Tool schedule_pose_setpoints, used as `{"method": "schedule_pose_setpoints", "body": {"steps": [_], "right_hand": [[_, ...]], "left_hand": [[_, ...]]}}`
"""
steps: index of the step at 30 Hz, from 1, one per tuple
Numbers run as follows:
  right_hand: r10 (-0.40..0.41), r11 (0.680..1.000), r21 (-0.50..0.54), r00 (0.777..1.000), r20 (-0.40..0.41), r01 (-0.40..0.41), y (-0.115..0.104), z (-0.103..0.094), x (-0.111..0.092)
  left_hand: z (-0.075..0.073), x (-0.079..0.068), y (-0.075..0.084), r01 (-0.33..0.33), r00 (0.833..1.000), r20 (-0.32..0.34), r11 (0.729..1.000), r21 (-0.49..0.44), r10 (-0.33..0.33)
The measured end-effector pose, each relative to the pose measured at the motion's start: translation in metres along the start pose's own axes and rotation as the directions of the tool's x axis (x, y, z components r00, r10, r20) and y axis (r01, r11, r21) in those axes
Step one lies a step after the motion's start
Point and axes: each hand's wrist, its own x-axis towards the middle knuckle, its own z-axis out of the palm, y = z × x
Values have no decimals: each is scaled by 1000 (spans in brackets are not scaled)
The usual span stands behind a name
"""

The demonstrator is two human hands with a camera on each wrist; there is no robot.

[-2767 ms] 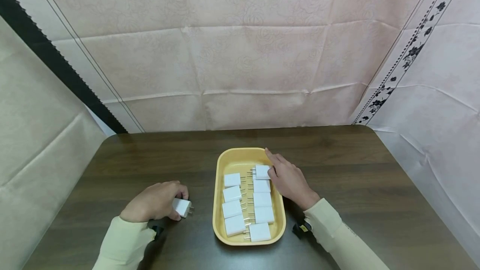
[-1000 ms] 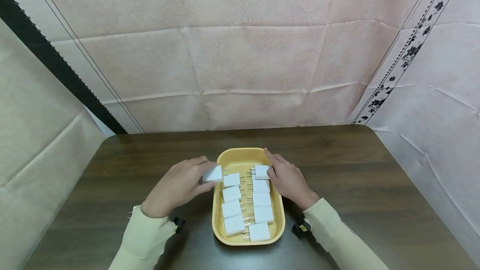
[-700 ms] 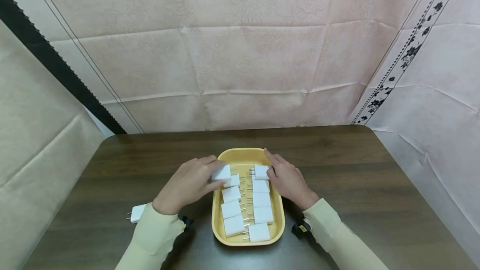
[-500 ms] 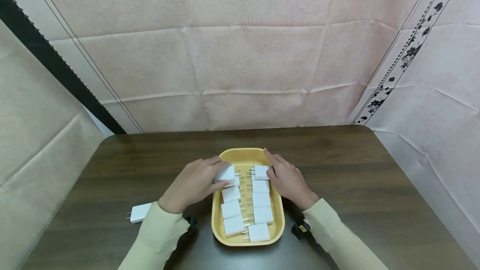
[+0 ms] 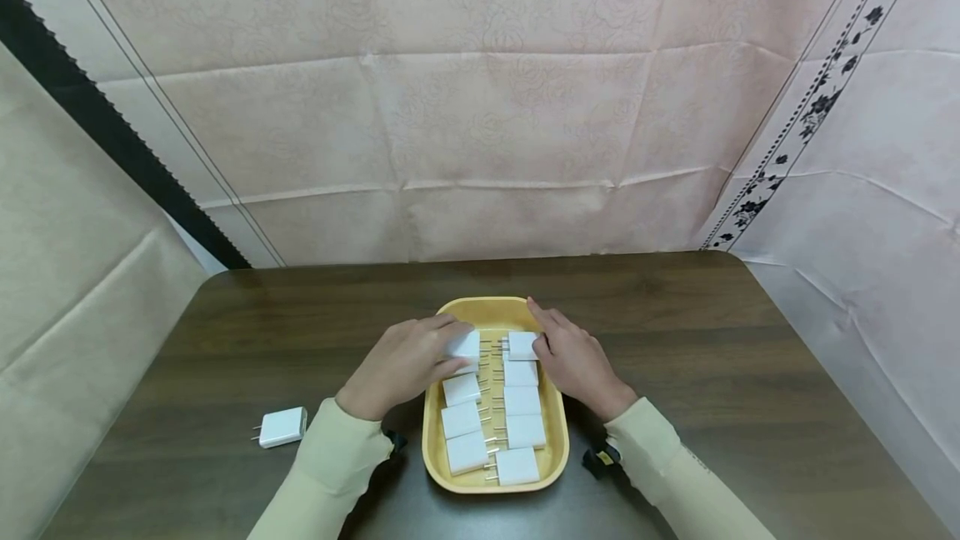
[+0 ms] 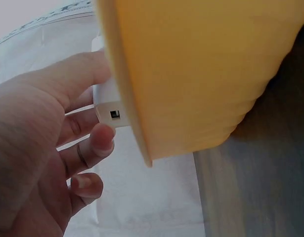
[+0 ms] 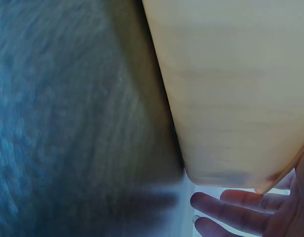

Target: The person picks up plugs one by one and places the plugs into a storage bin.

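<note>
My left hand (image 5: 408, 365) pinches a white USB wall charger (image 5: 467, 346) at the top of the left row inside the yellow tray (image 5: 495, 488). Its metal prongs point right, and it overlaps the charger beneath it. In the left wrist view, the thumb and fingers hold the charger (image 6: 107, 92) just past the tray rim, its port facing the camera. My right hand (image 5: 581, 359) holds the tray's upper right edge, index finger along the rim and thumb hooked inside by the top right charger (image 5: 522, 345). The right wrist view shows its other fingers (image 7: 236, 210) outside the tray wall.
Two rows of white chargers lie in the tray, prongs facing inward. Another charger (image 5: 282, 427) lies on the brown wooden table (image 5: 360, 290) beside the left sleeve, prongs pointing left. Pale patterned cloth (image 5: 480, 123) hangs behind the table and at both sides.
My left hand has picked up a charger from the table and carried it right into the tray's upper left, uncovering the other charger on the table. My right hand has stayed put.
</note>
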Motion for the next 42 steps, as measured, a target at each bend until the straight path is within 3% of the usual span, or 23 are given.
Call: {"method": "schedule_pose_setpoints", "body": {"steps": [9,28,42], "right_hand": [[7,1000,2,1000,3,-7,1,1,0],[4,1000,7,1000,-5,-4,0,1,0],[8,1000,22,1000,7,-8,1,0,0]], "left_hand": [[9,8,0,56,998,26,998,31,-57],[25,19,0,108,994,-34,982,157,-104],[32,29,-1,133,991,-25,973,186,-130]]}}
